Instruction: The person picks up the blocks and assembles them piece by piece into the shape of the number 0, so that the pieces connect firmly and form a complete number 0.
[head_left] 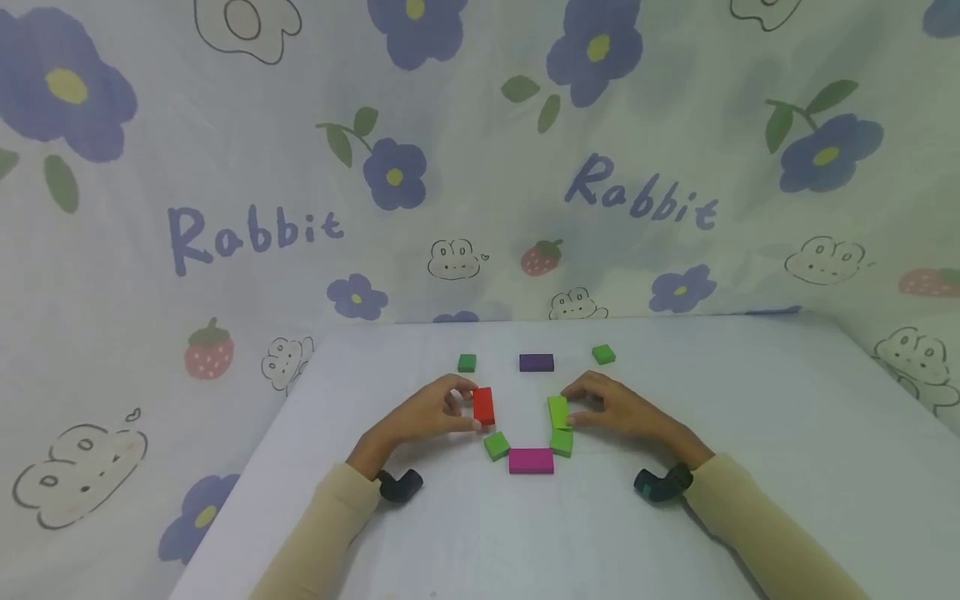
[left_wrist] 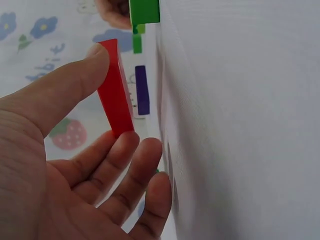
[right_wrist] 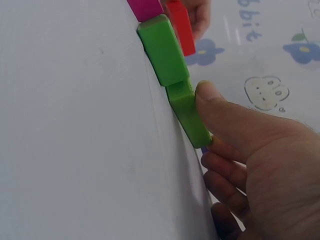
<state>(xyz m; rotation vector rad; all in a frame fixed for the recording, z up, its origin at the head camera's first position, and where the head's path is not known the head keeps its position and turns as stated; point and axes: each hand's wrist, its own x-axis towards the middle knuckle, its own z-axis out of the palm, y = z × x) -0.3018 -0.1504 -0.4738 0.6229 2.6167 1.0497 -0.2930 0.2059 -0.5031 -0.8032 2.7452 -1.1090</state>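
Two times the word "Rabbit" can be read, in violet letters, on the flowered cloth [head_left: 480, 196] behind the white desk [head_left: 465, 533]. By the left hand [head_left: 429, 412] the red block [head_left: 483, 406] is pinched: its near end is met by the thumb and its far end by the fingers, of which the others are loosely bent. By the right hand [head_left: 613, 407] the lime block [head_left: 557, 412] is pinched likewise, between thumb and fingers, and its near end is set against the right green block [head_left: 562, 442]. The left green block [head_left: 496, 446] and the magenta block [head_left: 531, 461] are placed nearer to the body. In the left wrist view, the red block is seen raised from the desk, which is hardly judged from the head view. Only in the head view are both black wrist devices [head_left: 402, 486] shown, and the purple block [head_left: 536, 362] is seen there whole.
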